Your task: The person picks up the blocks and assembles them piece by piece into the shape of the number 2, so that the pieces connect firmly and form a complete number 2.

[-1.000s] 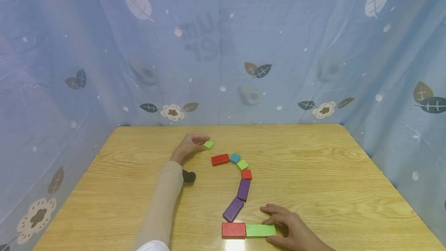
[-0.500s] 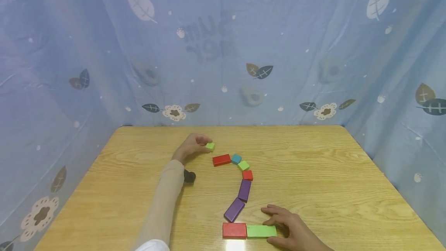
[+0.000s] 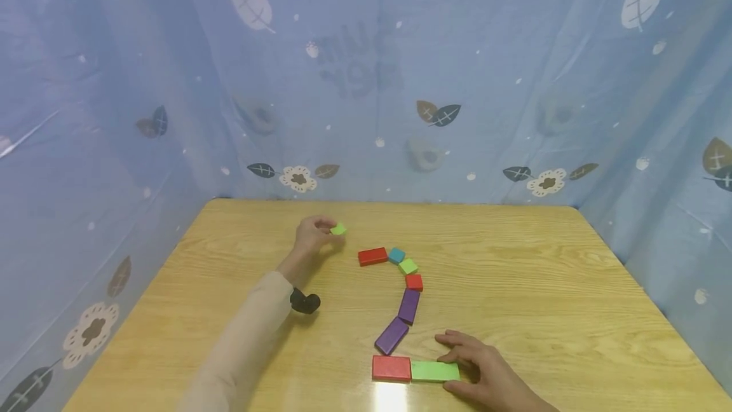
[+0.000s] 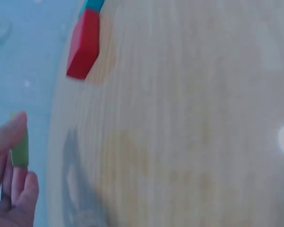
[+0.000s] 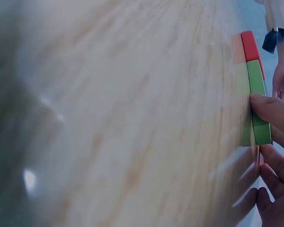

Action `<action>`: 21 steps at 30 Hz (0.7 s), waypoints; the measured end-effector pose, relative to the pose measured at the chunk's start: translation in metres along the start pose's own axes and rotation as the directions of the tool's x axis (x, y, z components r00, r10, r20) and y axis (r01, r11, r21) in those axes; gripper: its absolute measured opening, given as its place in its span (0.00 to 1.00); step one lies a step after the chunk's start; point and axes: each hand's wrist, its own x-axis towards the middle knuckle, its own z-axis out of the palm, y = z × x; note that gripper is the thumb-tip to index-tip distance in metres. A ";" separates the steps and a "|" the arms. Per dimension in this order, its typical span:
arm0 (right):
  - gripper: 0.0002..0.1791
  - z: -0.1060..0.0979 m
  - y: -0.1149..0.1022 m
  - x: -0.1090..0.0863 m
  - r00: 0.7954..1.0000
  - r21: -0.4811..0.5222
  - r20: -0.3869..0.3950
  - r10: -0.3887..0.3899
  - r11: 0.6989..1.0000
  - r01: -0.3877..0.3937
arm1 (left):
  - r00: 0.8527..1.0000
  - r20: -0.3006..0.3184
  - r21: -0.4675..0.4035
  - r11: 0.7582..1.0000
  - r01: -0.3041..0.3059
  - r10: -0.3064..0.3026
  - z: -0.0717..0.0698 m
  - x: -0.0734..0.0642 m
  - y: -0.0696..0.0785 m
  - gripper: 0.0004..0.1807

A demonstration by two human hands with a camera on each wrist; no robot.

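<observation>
My left hand (image 3: pixel 311 235) pinches a small lime-green block (image 3: pixel 338 229) between thumb and fingers near the table's far side; the left wrist view shows the block (image 4: pixel 20 151) raised off the tabletop. Close by on the table lies a long red block (image 3: pixel 373 256), the far end of a curved row. From there the row runs through a blue block (image 3: pixel 396 255), a lime-green one (image 3: pixel 408 266), a small red one (image 3: pixel 414 282) and two purple blocks (image 3: pixel 408 306). At the near end lie a red block (image 3: pixel 391 368) and a long green block (image 3: pixel 429 371), whose right end my right hand (image 3: pixel 486 370) holds.
The wooden table (image 3: pixel 526 272) has a blue patterned curtain (image 3: pixel 366 68) behind it and at both sides. A black wrist device (image 3: pixel 305 302) sits on the left wrist. Light glares off the table (image 3: pixel 391 399) at the near edge.
The left hand has shifted left with the small lime-green block, farther from the long red block, and the block has tilted. The head view has turned slightly. The right hand stays at the long green block.
</observation>
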 end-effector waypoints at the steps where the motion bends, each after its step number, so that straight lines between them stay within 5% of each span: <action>1: 0.12 0.000 0.000 0.000 1.000 -0.003 -0.003 -0.007 1.000 0.007 | 1.000 -0.014 0.007 1.000 0.007 -0.007 0.000 -0.003 0.000 0.19; 16: 0.12 -0.001 -0.002 0.002 1.000 -0.030 0.004 0.006 1.000 -0.005 | 1.000 -0.005 0.074 0.997 0.011 -0.011 0.020 -0.035 -0.014 0.19; 21: 0.11 -0.001 -0.002 0.002 0.999 -0.030 0.014 0.029 0.999 -0.028 | 0.999 -0.012 0.122 0.992 -0.042 0.044 0.022 -0.043 -0.015 0.20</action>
